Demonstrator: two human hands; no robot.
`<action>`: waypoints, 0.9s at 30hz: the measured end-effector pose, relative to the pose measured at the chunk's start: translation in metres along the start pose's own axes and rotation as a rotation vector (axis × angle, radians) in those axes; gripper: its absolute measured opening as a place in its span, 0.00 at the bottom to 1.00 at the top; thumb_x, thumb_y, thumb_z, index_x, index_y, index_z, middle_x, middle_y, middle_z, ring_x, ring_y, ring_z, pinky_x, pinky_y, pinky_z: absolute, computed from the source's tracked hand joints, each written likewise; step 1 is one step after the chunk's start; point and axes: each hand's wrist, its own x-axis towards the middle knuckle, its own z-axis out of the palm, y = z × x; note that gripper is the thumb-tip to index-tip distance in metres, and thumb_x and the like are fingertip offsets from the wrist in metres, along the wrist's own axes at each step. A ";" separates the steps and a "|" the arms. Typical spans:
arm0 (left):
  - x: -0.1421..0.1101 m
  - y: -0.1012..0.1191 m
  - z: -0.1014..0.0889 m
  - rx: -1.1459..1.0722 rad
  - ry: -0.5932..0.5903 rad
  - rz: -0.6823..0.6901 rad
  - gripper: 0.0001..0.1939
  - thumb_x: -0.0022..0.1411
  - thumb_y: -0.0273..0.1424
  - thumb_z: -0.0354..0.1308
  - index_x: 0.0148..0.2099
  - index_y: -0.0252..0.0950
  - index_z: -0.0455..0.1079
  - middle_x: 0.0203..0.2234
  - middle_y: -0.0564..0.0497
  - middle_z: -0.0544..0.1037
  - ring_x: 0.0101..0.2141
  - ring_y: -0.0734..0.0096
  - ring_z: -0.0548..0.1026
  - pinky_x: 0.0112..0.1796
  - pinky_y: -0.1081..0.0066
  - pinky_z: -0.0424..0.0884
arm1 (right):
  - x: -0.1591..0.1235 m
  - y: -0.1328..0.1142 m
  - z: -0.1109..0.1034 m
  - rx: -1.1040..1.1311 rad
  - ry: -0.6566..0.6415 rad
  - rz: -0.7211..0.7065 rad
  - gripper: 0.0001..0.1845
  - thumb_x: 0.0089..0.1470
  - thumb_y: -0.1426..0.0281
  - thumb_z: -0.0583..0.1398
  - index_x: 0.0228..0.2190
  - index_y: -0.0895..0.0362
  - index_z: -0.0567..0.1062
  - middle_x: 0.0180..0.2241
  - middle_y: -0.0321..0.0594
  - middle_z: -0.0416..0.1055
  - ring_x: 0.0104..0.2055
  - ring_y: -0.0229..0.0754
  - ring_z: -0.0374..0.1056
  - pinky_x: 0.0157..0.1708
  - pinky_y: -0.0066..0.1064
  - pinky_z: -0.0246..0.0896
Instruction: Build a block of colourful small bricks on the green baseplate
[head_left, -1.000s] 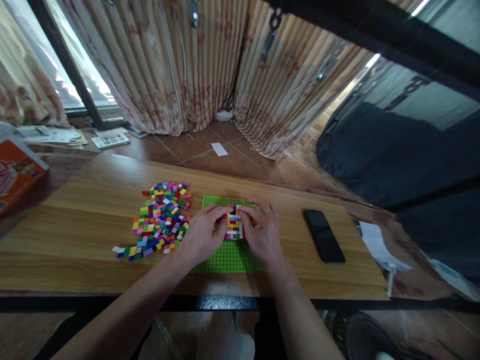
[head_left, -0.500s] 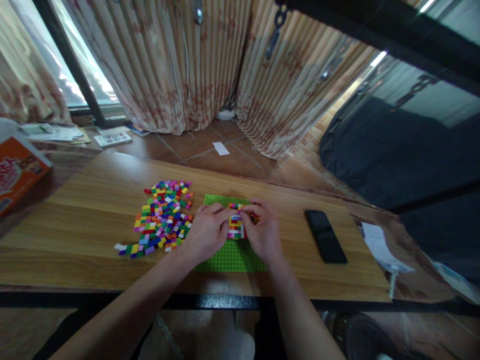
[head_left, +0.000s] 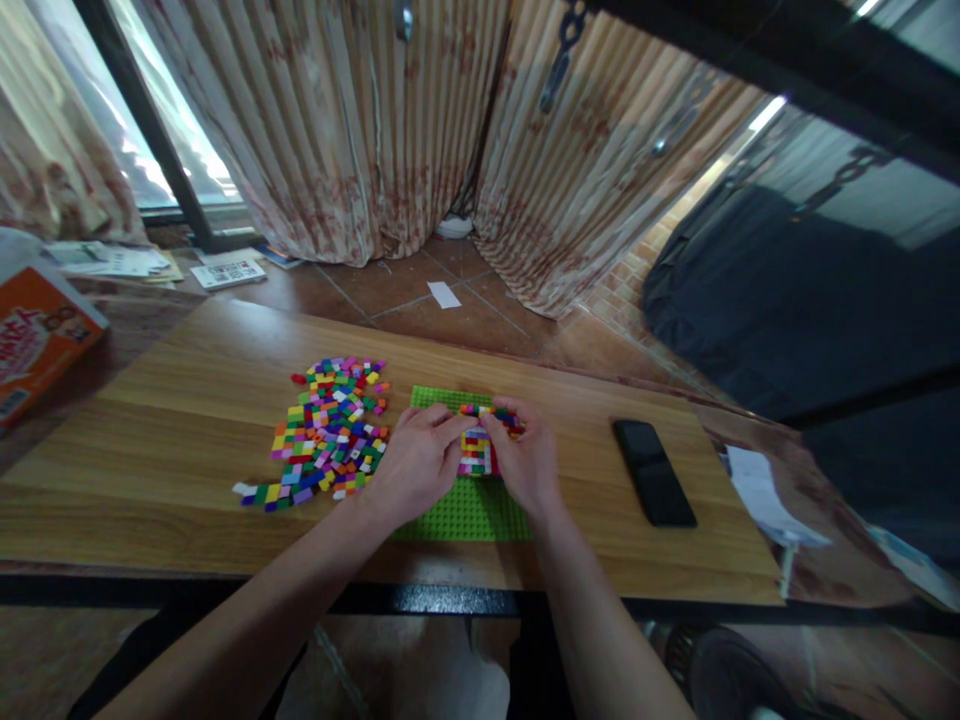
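Note:
A small block of multicoloured toy bricks stands on the green studded baseplate, between my two hands. My left hand is closed at its left side, with the thumb and forefinger at the upper edge of the bricks. From the right, my right hand curls round the other side, its thumb and fingers pinched near the top. The fingertips of both hands almost meet there. Any single brick between them is too small to make out, and my hands hide part of the build.
Left of the baseplate, many loose coloured bricks spread over the wooden table. A black phone lies to the right. Beyond it are white papers. An orange box is at the far left. Chains hang overhead.
The view has shifted very slightly. Both hands stay at the brick build, and the right hand's fingers have moved a little, showing more coloured bricks at the upper right.

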 end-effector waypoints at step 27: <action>0.002 -0.005 -0.005 -0.422 0.179 -0.207 0.14 0.61 0.25 0.54 0.48 0.34 0.74 0.42 0.46 0.81 0.43 0.65 0.78 0.47 0.64 0.73 | -0.001 -0.001 -0.001 0.023 0.025 -0.042 0.13 0.56 0.63 0.60 0.39 0.56 0.79 0.42 0.45 0.75 0.46 0.46 0.70 0.50 0.41 0.64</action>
